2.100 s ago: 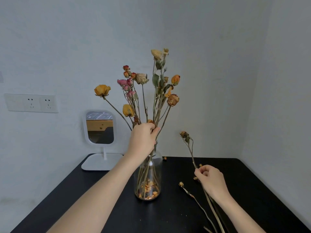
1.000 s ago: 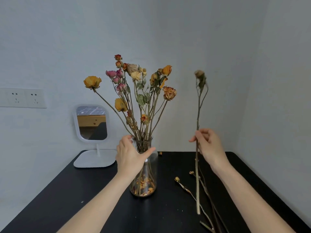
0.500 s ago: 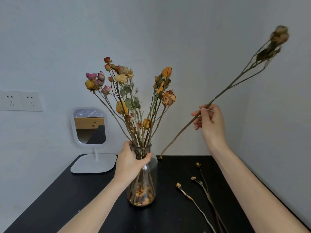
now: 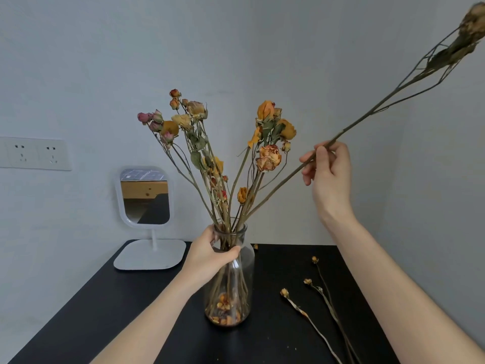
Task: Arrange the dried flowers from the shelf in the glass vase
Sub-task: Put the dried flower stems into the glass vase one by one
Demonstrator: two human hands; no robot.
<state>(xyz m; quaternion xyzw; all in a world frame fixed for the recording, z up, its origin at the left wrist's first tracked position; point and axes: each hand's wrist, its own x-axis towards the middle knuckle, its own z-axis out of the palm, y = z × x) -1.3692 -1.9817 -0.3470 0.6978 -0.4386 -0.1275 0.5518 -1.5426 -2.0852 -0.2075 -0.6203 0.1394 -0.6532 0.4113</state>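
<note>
A glass vase (image 4: 242, 292) stands on the black table (image 4: 110, 311), holding several dried roses (image 4: 267, 157) in orange, yellow and pink, with fallen petals at its bottom. My left hand (image 4: 210, 254) grips the vase's neck. My right hand (image 4: 328, 172) pinches a long dried stem (image 4: 388, 103) that slants from the vase mouth up to the top right, its withered head at the frame's corner. The stem's lower end reaches the vase's rim among the other stems.
Three loose dried stems (image 4: 315, 308) lie on the table right of the vase. A small white standing mirror (image 4: 145, 198) sits at the back left. Wall sockets (image 4: 34, 153) are on the left wall. A wall closes in on the right.
My right hand lifted one stem off the table, tilted it and brought its lower end to the vase mouth. My left hand slid down from the stems to the vase's neck.
</note>
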